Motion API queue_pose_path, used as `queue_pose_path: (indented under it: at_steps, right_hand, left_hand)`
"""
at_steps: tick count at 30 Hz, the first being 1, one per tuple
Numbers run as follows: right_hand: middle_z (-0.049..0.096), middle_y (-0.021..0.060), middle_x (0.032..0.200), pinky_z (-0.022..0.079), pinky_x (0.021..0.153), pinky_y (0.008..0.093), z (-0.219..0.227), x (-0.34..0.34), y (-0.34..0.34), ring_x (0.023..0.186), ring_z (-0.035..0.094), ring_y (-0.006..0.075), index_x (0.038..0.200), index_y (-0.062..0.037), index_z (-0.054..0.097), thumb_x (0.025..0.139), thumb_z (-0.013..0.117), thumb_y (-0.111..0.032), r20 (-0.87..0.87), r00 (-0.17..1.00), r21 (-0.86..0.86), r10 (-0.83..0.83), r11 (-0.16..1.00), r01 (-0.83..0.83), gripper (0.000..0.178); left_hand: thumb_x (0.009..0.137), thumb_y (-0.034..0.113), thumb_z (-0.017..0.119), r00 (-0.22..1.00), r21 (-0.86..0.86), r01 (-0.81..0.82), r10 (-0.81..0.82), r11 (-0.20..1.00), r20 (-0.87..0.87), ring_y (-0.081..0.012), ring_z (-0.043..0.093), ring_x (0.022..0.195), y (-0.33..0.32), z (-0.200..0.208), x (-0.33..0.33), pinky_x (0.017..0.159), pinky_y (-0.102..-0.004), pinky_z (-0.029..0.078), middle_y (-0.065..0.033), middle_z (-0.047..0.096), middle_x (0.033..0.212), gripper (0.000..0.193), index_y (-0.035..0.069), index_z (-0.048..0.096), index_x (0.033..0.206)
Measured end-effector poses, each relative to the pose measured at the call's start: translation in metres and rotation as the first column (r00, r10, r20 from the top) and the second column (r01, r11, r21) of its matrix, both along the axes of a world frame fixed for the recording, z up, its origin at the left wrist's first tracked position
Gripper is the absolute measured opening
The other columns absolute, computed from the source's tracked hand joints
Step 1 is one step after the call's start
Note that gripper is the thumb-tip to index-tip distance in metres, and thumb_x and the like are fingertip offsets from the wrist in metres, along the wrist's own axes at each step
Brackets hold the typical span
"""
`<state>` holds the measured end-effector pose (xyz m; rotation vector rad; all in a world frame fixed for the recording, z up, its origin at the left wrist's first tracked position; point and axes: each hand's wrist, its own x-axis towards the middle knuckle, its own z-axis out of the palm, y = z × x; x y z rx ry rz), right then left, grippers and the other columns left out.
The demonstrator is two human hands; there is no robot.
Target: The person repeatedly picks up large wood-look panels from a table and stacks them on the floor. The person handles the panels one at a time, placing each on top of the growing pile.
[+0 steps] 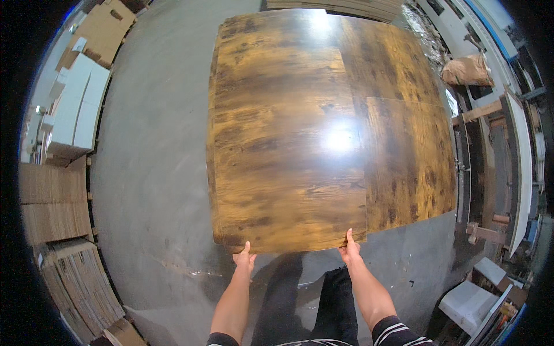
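Note:
A large brown wood-grain board (283, 190) with a glossy face lies on top of other boards of the same pattern. Its near edge is gripped at both ends by my hands. My left hand (244, 257) holds it close to the near left corner, thumb on top. Toward the near right corner, my right hand (350, 250) grips the same edge, thumb also up. The fingers of both hands are hidden under the board. More wood-grain boards (410, 150) lie to the right, with seams between them.
Along the left stand white boxes (81, 109), stacked brown panels (55, 196) and flattened cardboard (81, 282). A wooden frame (487, 167) and a brown paper sack (468, 71) are at the right. A white box-like object (468, 304) sits at lower right. Grey concrete floor (153, 144) stretches between.

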<state>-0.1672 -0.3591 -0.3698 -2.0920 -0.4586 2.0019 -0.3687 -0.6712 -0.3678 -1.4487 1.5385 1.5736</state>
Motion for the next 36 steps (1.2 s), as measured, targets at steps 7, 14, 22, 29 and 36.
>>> queue_pose_path:
  at_steps: [7,14,22,29,36]
  right_hand:
    - [0.060,0.0107,0.091,0.052,0.063,0.0369,0.000,-0.002,0.001,0.073,0.060,0.0220,0.097,0.0002,0.052,0.074,0.069,-0.043,0.017,0.998,0.013,0.052,0.999,-0.052,0.052]
    - [0.065,0.0111,0.078,0.049,0.070,0.0344,0.017,0.067,-0.021,0.071,0.062,0.0228,0.082,-0.0030,0.060,0.067,0.073,-0.046,0.203,0.353,0.014,0.913,0.358,-0.934,0.047]
    - [0.066,0.0106,0.088,0.048,0.076,0.0351,0.064,0.231,-0.025,0.085,0.063,0.0260,0.085,-0.0103,0.067,0.068,0.068,-0.047,0.270,0.335,0.074,0.903,0.327,-0.942,0.040]
    - [0.066,0.0072,0.072,0.050,0.059,0.0289,0.112,0.376,0.060,0.062,0.063,0.0167,0.081,-0.0064,0.067,0.073,0.067,-0.025,0.385,0.448,0.234,0.806,0.384,-0.893,0.020]
    - [0.066,0.0091,0.072,0.050,0.050,0.0302,0.087,0.598,0.082,0.058,0.063,0.0161,0.078,-0.0033,0.064,0.079,0.060,-0.009,0.356,0.838,0.185,0.413,0.848,-0.496,0.007]
  left_hand:
    - [0.074,0.010,0.072,1.000,-0.145,0.017,-0.019,0.989,-0.011,-0.0342,0.055,0.095,0.001,-0.003,-0.002,0.078,-0.0538,0.046,-0.0120,0.046,0.118,0.062,0.009,0.032,0.122]
    - [0.073,0.033,0.072,0.868,-0.162,0.495,-0.494,0.853,0.051,-0.0303,0.057,0.088,0.003,0.022,0.046,0.063,-0.0382,0.051,-0.0213,0.056,0.095,0.084,0.003,0.018,0.130]
    - [0.071,0.046,0.062,-0.735,-0.203,0.648,-0.672,-0.734,0.083,-0.0294,0.058,0.099,0.052,0.070,0.207,0.085,-0.0379,0.045,-0.0147,0.062,0.103,0.046,0.010,0.064,0.098]
    - [0.071,0.030,0.068,-0.725,-0.421,0.637,-0.688,-0.645,-0.043,-0.0207,0.063,0.086,0.227,0.097,0.254,0.079,-0.0314,0.048,-0.0083,0.067,0.089,0.034,0.009,0.066,0.098]
    - [0.073,0.030,0.065,-0.844,-0.465,0.522,-0.513,-0.715,-0.159,-0.0234,0.061,0.094,0.368,0.191,0.337,0.082,-0.0333,0.047,-0.0127,0.063,0.101,0.040,0.007,0.062,0.106]
